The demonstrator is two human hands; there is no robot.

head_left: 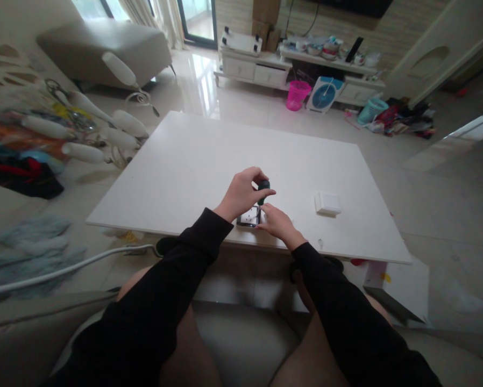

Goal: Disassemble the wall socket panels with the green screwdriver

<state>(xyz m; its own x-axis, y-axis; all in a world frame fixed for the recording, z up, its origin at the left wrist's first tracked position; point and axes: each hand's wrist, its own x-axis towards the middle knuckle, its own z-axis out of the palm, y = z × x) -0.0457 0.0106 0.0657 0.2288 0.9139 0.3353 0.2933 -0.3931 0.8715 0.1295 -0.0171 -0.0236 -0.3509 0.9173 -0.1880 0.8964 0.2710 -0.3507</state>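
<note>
Clamped in my left hand (242, 189), a screwdriver (261, 200) stands near-upright over the power-socket panel (247, 216), six o'clock on the tabletop (225, 156); my right hand (279, 221) grips its three-o'clock side, apparently for steadiness.

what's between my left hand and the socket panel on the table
In the head view, a dark-handled screwdriver: the left hand grips its handle, and it points down toward the socket panel's right side.

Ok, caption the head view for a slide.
White table: left hand holds a screwdriver over a socket panel, right hand at the panel's edge.
</note>
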